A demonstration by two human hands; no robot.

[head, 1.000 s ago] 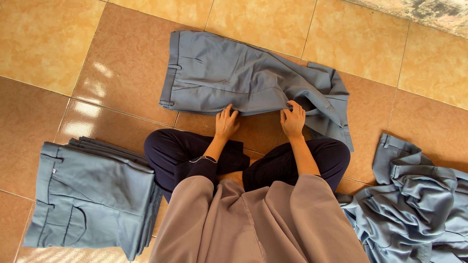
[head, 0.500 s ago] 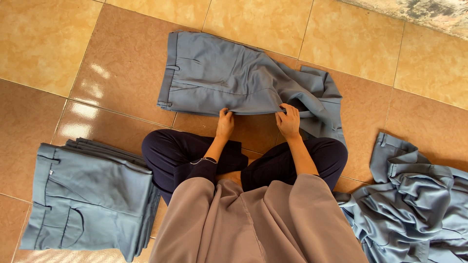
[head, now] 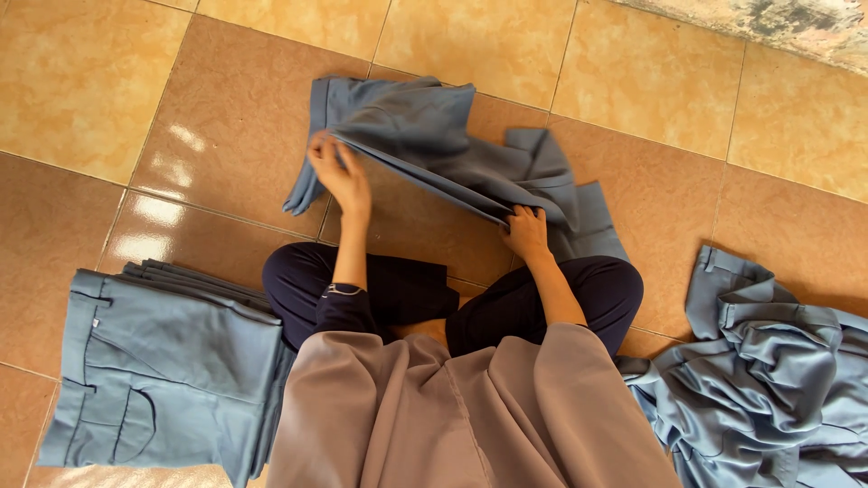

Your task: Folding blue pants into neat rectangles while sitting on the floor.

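Observation:
A pair of grey-blue trousers lies on the tiled floor in front of my crossed legs, its near edge lifted off the floor. My left hand grips that edge at the waist end, raised and reached forward. My right hand pinches the same edge further along the leg, close to my knee. The cloth hangs taut between the two hands and folds over itself at the far side.
A neat stack of folded grey-blue trousers sits on the floor at my left. A crumpled heap of the same garments lies at my right. A rough wall base runs along the top right.
Both hands have taken hold of the trousers' near edge and lifted it. My left hand moved forward and left with the waist end, so the flat garment is now partly raised and bunched.

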